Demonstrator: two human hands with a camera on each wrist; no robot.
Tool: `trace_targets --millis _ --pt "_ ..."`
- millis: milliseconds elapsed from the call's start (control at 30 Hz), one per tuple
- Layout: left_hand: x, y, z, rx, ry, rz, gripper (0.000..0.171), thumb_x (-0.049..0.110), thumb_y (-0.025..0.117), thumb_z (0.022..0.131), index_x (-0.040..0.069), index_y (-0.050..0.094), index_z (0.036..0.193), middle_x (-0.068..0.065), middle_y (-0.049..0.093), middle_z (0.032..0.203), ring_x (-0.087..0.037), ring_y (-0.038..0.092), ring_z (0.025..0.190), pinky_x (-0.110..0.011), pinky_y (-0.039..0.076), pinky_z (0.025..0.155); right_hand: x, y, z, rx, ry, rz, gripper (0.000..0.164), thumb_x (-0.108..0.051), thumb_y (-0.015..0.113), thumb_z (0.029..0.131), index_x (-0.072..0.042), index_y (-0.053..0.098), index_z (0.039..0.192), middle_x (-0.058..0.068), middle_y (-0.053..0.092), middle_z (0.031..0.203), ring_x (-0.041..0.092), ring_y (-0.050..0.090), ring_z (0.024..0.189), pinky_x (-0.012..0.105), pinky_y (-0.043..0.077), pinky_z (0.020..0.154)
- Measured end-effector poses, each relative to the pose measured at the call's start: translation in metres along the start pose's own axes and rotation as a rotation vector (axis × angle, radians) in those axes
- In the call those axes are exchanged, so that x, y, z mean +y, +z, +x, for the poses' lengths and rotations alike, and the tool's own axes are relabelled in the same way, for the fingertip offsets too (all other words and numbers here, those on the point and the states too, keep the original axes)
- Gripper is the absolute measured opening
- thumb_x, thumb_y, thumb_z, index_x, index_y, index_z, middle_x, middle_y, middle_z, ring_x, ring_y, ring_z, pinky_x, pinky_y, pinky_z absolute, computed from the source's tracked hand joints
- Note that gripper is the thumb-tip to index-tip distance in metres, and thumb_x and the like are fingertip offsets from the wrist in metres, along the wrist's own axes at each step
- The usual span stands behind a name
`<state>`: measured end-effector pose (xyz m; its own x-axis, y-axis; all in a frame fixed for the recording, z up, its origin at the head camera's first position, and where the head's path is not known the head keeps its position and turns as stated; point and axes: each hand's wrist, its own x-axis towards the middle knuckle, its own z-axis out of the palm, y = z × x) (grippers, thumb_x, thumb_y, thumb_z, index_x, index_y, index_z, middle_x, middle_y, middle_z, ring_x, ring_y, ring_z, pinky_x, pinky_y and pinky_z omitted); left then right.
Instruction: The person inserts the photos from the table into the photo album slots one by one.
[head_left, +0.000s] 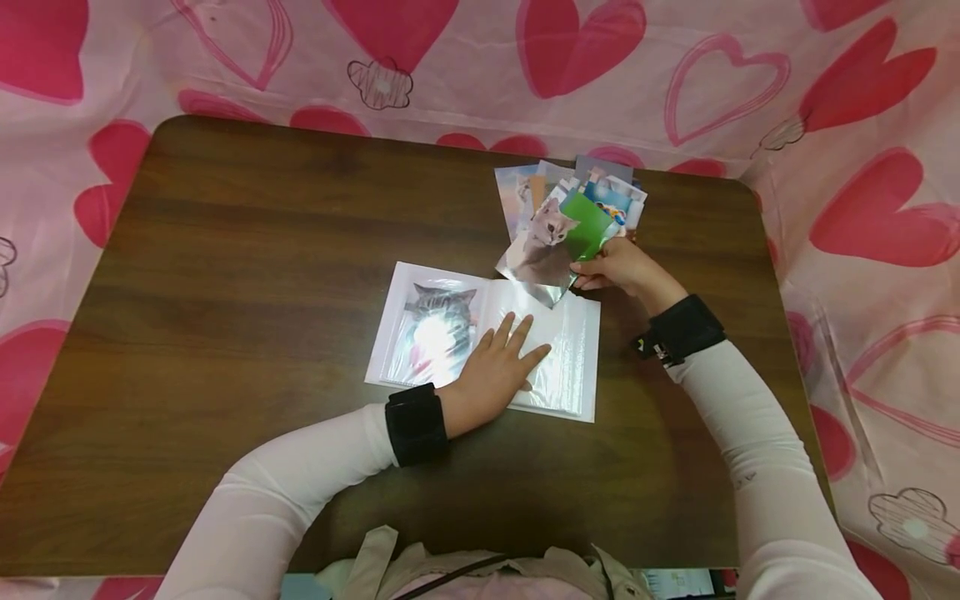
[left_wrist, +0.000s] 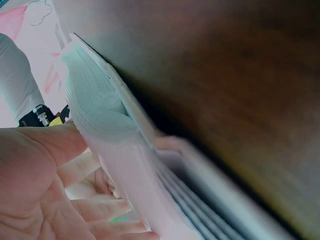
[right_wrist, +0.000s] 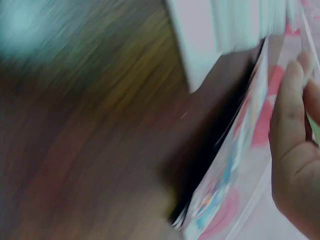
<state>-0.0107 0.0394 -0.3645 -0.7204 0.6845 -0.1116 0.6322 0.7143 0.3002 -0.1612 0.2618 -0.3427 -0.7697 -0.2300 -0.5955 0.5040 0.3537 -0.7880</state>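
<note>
On the worktop [head_left: 247, 267], an album [head_left: 588, 367] lay open, a picture [head_left: 444, 312] in its left page and the left hand [head_left: 489, 375] on its right page. Behind it, toward the right, lay a pile of photos [head_left: 618, 198]. Between pile and album, the right hand [head_left: 624, 271] held another photo [head_left: 542, 250].

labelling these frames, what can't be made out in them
- Head: glare whites out the middle of the cat picture in the album.
- Head: the left hand covers part of the right page.
- Head: the held photo hides parts of the pile.
- Right wrist: blur smears the pile's pictures; the edge crops the right hand.
</note>
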Motion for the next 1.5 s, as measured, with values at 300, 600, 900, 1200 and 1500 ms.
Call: trace_targets --millis 300,600,900,1200,1500 --pt "-0.002 -0.002 0.001 -0.030 -0.005 -0.045 0.060 0.030 0.064 0.087 0.017 0.047 0.143 -0.021 0.026 0.154 -0.042 0.021 0.139 -0.052 0.039 0.104 0.004 0.005 0.004 -0.106 -0.018 -0.144 0.013 -0.008 0.065 0.088 0.000 0.059 0.096 -0.003 0.066 0.071 0.012 0.063 0.063 0.022 0.053 0.056" --pt "-0.003 -0.002 0.003 -0.025 0.013 -0.064 0.059 0.031 0.065 0.086 0.018 0.048 0.142 -0.019 0.027 0.154 -0.043 0.020 0.139 -0.053 0.039 0.103 -0.005 0.001 0.001 -0.049 -0.056 -0.351 0.034 -0.015 0.065 0.089 0.002 0.048 0.113 -0.001 0.058 0.078 0.011 0.061 0.065 0.026 0.052 0.062" --pt "-0.003 -0.006 0.006 -0.046 0.024 -0.074 0.061 0.029 0.066 0.087 0.020 0.046 0.143 -0.018 0.025 0.155 -0.042 0.016 0.140 -0.055 0.038 0.104 -0.033 -0.006 0.010 -0.175 0.149 -0.619 0.051 -0.028 0.071 0.084 0.007 0.051 0.115 0.001 0.061 0.075 0.015 0.060 0.068 0.031 0.048 0.068" --pt "0.001 -0.014 -0.013 -0.081 0.212 0.050 0.056 0.022 0.063 0.091 0.020 0.046 0.143 -0.013 0.034 0.153 -0.029 0.026 0.140 -0.047 0.043 0.101 -0.035 -0.009 0.029 -0.047 -0.022 -0.523 0.058 -0.040 0.065 0.086 0.002 0.054 0.125 0.009 0.062 0.090 0.016 0.056 0.073 0.032 0.049 0.068" --pt "-0.003 -0.016 -0.027 -0.161 0.300 0.095 0.051 0.006 0.048 0.098 0.022 0.041 0.146 -0.010 0.029 0.156 -0.026 0.021 0.142 -0.046 0.038 0.106 -0.023 0.010 0.039 0.151 -0.271 -0.510 0.031 -0.016 0.060 0.093 0.006 0.067 0.114 0.019 0.066 0.111 0.019 0.057 0.097 0.026 0.044 0.073"
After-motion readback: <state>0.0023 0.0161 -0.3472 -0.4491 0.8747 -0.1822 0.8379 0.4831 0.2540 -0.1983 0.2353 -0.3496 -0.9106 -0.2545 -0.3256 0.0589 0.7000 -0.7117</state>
